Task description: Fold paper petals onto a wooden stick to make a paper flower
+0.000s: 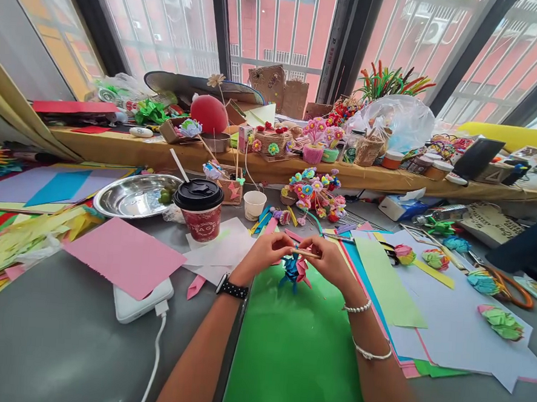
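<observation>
Close together above the green mat (295,354), my left hand (269,252) and my right hand (332,262) are both closed in a pinch. Between their fingertips runs a short, thin wooden stick (305,253), held level. Just below it is a folded paper flower in blue and pink (292,270), its petals pointing down toward the mat. Whether my fingers also grip the flower I cannot tell. A small folded pink paper strip (195,286) lies left of the mat, near my left wrist.
Left are a lidded paper cup (198,212), a metal plate (127,199), pink paper (126,256) and a cabled white power bank (144,299). Paper sheets (451,333), several crumpled paper buds (500,322) and orange-handled scissors (515,292) lie right. Craft flowers (317,192) stand behind.
</observation>
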A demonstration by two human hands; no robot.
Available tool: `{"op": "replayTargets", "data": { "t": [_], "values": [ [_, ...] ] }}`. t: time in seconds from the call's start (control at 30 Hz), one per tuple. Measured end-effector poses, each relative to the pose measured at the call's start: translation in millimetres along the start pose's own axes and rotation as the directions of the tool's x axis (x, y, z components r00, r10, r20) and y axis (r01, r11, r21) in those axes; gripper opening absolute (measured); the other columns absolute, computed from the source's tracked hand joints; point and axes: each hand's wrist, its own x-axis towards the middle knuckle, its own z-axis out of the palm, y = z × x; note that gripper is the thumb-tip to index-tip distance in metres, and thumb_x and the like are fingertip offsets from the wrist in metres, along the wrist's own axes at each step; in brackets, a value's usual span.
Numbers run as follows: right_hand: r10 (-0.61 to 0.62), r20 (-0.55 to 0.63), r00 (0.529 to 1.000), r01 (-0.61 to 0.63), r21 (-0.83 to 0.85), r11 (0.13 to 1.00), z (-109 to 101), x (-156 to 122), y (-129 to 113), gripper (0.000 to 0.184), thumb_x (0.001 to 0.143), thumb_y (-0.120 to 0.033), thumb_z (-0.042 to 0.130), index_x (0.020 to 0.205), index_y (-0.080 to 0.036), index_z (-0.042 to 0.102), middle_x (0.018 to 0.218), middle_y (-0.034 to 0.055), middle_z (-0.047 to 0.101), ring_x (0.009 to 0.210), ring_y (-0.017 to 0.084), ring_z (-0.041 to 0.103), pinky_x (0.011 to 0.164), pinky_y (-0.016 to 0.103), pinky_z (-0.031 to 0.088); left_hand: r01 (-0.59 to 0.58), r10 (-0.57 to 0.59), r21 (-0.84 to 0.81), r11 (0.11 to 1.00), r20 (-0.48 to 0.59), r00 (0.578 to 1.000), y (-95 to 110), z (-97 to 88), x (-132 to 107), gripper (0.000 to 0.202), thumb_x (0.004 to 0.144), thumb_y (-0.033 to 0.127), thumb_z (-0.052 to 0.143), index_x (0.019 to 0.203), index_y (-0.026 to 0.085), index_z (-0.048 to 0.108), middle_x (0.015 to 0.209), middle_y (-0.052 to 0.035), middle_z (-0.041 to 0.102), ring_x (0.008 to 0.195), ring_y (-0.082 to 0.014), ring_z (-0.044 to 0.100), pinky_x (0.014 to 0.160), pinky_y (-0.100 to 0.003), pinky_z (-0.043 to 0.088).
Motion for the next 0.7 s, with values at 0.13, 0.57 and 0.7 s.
{"op": "replayTargets", "data": {
  "t": [0.13,0.57,0.7],
  "values": [
    [-0.01,0.013,1.0,0.01,0.01,1.0,-0.8,-1.0,1.1,0.009,0.077,-0.024,0.051,0.077,-0.016,0.056,0.061,-0.0028,0.053,0.049,0.008,0.041,0.044,0.019,0.029,0.01,-0.008,-0.036,0.999,0.036,0.999,-1.9,-2.4,0.6,0.01,0.066,0.023,0.058,0.071,0.014,0.058,0.067,0.0002,0.059,0.065,-0.0132,0.056,0.063,-0.025,0.044],
    [-0.074,-0.091,0.993,0.068,-0.07,0.995,4.5,0.3,6.8,0.007,0.078,-0.023,0.052,0.078,-0.017,0.055,0.065,-0.0001,0.057,0.054,0.011,0.049,0.046,0.02,0.036,-0.067,0.067,0.001,0.998,-0.05,0.997,-2.9,2.4,1.8,0.01,0.068,0.025,0.056,0.07,0.015,0.057,0.068,-0.0004,0.06,0.066,-0.015,0.058,0.065,-0.028,0.047],
    [-0.115,-0.129,0.985,0.1,-0.122,0.988,7.7,0.2,7.3,0.007,0.078,-0.021,0.051,0.079,-0.017,0.056,0.068,0.0017,0.058,0.057,0.013,0.052,0.05,0.022,0.038,-0.086,0.087,0.016,0.996,-0.08,0.993,-4.2,4.1,2.2,0.01,0.069,0.025,0.057,0.071,0.015,0.056,0.069,-0.0009,0.06,0.066,-0.0153,0.058,0.066,-0.03,0.047]
  ]
}}
